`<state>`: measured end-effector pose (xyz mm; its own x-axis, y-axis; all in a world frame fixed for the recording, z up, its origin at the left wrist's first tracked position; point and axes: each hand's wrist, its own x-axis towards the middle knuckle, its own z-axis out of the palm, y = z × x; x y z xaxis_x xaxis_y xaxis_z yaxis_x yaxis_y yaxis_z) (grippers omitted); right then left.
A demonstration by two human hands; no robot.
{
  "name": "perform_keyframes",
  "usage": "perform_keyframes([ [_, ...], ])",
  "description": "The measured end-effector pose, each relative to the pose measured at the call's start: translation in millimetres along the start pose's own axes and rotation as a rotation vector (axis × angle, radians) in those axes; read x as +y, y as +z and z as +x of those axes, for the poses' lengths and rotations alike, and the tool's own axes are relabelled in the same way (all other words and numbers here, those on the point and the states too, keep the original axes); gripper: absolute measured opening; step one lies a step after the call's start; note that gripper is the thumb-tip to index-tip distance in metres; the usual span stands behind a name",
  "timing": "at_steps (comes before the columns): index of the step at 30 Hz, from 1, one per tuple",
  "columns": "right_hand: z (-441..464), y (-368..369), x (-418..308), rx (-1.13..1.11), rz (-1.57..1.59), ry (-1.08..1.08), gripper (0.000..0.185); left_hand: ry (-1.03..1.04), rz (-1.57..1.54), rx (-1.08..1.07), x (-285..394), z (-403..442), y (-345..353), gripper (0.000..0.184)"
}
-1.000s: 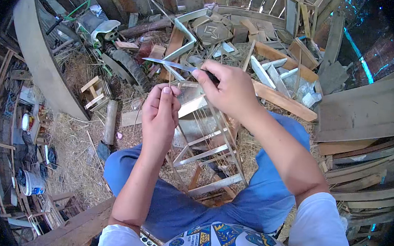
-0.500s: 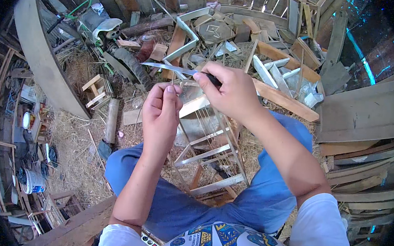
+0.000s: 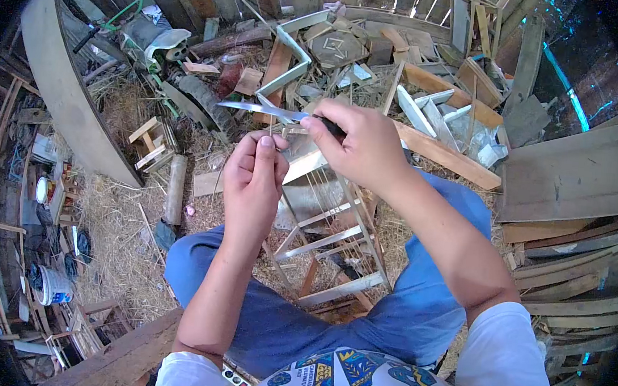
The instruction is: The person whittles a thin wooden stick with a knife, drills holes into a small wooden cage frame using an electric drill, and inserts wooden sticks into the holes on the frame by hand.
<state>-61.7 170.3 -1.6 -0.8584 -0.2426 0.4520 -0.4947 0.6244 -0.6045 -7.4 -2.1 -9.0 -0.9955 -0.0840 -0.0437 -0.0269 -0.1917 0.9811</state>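
Note:
My right hand [image 3: 353, 135] is closed around the black handle of a knife [image 3: 268, 109]. Its blade points left, crossing just above my left hand [image 3: 255, 163]. There, thumb and fingers pinch a thin stick [image 3: 271, 123] whose upper end stands close against the blade. Whether the edge cuts into it is too small to tell. Below both hands, between my knees, stands a light wooden frame [image 3: 341, 291] with slats and thin strands or rods along it.
Scrap boards [image 3: 446, 157] and rubble lie ahead by the plank wall. A motorbike [image 3: 168, 44] stands at upper left behind a curved panel [image 3: 78, 88]. A white bucket [image 3: 51, 285] sits at far left, stacked planks [image 3: 571, 279] at right, a power strip [image 3: 236, 378] below. Straw covers the ground.
The knife has shifted slightly left and its blade tip sits a little lower. My left hand has dropped very slightly, still pinching the stick.

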Motion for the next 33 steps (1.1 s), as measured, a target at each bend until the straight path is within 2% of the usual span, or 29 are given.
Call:
perform_keyframes([
  [5, -2, -6, -2, -0.152, -0.113, -0.162, 0.030, 0.014, 0.046, 0.001, -8, 2, -3, 0.025],
  [11, -2, -2, 5, -0.067, -0.162, -0.239, 0.031, -0.049, -0.011, 0.014, -4, 0, -2, 0.025],
  [18, 3, -10, 5, -0.035, -0.123, -0.185, 0.031, -0.045, -0.070, -0.033, -4, 1, -4, 0.025],
  [21, 0, -8, 3, -0.129, -0.151, -0.225, 0.025, -0.038, 0.004, 0.016, -6, 0, -4, 0.023],
  [23, 5, -4, 9, -0.020, -0.119, -0.173, 0.031, -0.049, -0.049, -0.023, -5, 2, -5, 0.022],
  [27, -1, -9, 0, -0.107, -0.130, -0.265, 0.030, -0.125, -0.080, -0.045, 1, -5, -5, 0.025],
  [33, 4, 2, 6, -0.049, -0.175, -0.248, 0.030, -0.155, -0.128, -0.015, 0, 2, -10, 0.019],
])
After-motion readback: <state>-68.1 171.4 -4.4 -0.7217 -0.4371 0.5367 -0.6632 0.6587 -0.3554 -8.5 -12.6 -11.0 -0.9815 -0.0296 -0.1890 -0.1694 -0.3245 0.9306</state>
